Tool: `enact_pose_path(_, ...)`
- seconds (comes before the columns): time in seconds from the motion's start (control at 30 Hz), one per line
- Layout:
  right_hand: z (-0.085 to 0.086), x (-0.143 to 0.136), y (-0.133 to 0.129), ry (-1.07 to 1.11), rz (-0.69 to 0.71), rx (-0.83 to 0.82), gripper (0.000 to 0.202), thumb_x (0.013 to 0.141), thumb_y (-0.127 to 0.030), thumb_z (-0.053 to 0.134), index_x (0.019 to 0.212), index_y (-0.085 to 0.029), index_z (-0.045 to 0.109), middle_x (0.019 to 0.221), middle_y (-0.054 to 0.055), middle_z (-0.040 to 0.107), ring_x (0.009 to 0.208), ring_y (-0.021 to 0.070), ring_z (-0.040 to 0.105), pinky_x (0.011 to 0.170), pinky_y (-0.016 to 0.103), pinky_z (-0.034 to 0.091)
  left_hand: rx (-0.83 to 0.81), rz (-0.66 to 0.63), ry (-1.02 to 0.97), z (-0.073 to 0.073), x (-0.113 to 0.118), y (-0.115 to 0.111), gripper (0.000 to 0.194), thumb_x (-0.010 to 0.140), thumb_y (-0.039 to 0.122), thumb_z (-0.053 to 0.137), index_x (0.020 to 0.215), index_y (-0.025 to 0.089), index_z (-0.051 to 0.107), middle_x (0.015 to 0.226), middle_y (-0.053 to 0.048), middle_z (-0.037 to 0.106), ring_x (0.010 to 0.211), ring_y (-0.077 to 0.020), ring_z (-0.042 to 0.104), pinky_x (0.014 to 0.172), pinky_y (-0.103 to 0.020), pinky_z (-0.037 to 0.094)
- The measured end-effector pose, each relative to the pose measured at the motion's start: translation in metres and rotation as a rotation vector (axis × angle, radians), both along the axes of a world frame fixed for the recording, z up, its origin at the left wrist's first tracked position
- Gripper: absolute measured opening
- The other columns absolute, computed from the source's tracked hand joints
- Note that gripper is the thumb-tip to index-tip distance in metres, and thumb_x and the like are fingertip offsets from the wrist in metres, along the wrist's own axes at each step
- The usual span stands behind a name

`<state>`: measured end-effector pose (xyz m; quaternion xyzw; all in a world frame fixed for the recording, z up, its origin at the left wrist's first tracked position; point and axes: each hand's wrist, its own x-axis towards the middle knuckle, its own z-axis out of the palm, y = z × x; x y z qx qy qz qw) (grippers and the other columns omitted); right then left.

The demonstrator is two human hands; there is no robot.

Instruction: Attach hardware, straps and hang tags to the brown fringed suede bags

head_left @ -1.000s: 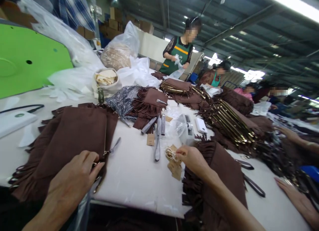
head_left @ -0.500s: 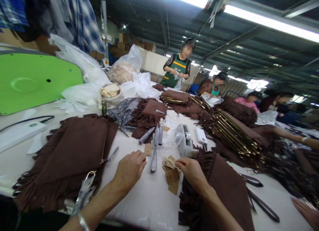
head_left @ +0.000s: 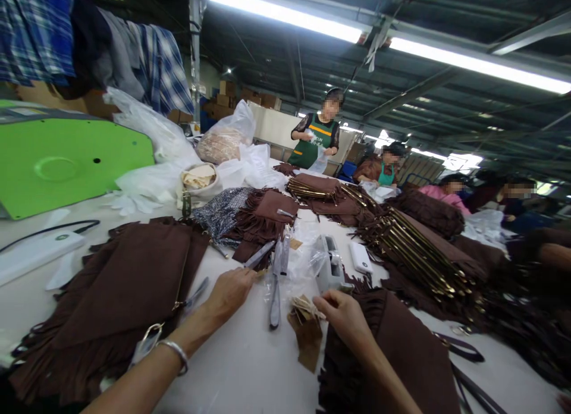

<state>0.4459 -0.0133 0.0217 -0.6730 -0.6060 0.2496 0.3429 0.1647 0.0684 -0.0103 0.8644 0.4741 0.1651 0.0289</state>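
Tag-gathering, I judge: left hand [head_left: 232, 290] pinches a loose tag [head_left: 260, 273] mid-frame; right hand [head_left: 342, 314] pinches the tag bunch [head_left: 307, 338], lower centre. Next calls for joining them untangled.

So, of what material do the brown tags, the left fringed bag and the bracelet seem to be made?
Brown tags: probably matt card or stiff paper; they are thin and flat.
Left fringed bag: suede or suede-like fabric, from its dull, soft-looking surface; real or imitation, I cannot tell.
Bracelet: likely polished metal, since it is silvery and shiny.
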Motion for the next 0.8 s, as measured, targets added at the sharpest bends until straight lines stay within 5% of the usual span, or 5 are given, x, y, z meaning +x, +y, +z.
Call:
enact_pose_path(0.1, 0.018, -0.002, 0.004, 0.29, 0.014, -0.035, 0.04, 0.072, -0.057, 0.066, 0.069, -0.018, 0.068, 0.07, 0.003, 0.065, 0.065, 0.0193, 0.056, 0.058, 0.027, 0.044, 0.066, 0.061, -0.116, 0.009, -0.005, -0.01, 0.03, 0.09, 0.011, 0.042, 0.112, 0.016, 0.062, 0.11, -0.014, 0.067, 0.102, -0.0277, 0.063, 0.089, -0.043, 0.049)
enact_pose_path(0.2, 0.033, -0.006, 0.006, 0.391, 0.03, -0.051, 0.042, 0.067, -0.058, 0.073, 0.073, -0.016, 0.072, 0.077, 0.004, 0.067, 0.066, 0.0179, 0.056, 0.06, 0.027, 0.045, 0.052, -0.037, -0.388, 0.021, 0.01, -0.026, 0.033, 0.087, 0.015, 0.051, 0.119, 0.02, 0.058, 0.119, -0.01, 0.065, 0.112, -0.026, 0.058, 0.099, -0.042, 0.046)
enact_pose_path(0.37, 0.054, -0.012, 0.006, 0.453, 0.017, 0.018, 0.038, 0.074, -0.054, 0.073, 0.079, -0.016, 0.072, 0.079, 0.004, 0.067, 0.058, 0.0122, 0.051, 0.058, 0.025, 0.041, -0.324, -0.312, -0.702, 0.048, 0.06, -0.044, 0.048, 0.078, 0.018, 0.06, 0.125, 0.02, 0.058, 0.13, -0.009, 0.061, 0.122, -0.0257, 0.052, 0.109, -0.039, 0.037)
enact_pose_path(0.57, 0.074, -0.024, 0.007, 0.634, 0.043, 0.048, 0.036, 0.069, -0.051, 0.079, 0.074, -0.016, 0.072, 0.074, 0.004, 0.066, 0.06, 0.0146, 0.055, 0.056, 0.026, 0.043, -0.782, -0.379, -0.961, 0.052, 0.098, -0.038, 0.024, 0.074, 0.023, 0.057, 0.093, 0.017, 0.07, 0.086, -0.003, 0.07, 0.081, -0.0209, 0.063, 0.075, -0.03, 0.046)
enact_pose_path(0.8, 0.076, -0.012, 0.007, 1.016, 0.04, -0.039, 0.032, 0.069, -0.044, 0.082, 0.08, -0.016, 0.074, 0.085, 0.007, 0.071, 0.075, 0.0177, 0.062, 0.06, 0.025, 0.049, -0.973, -0.401, -1.11, 0.042, 0.089, -0.029, 0.035, 0.079, 0.047, 0.06, 0.085, 0.013, 0.066, 0.075, -0.003, 0.065, 0.067, -0.0151, 0.057, 0.067, -0.026, 0.042)
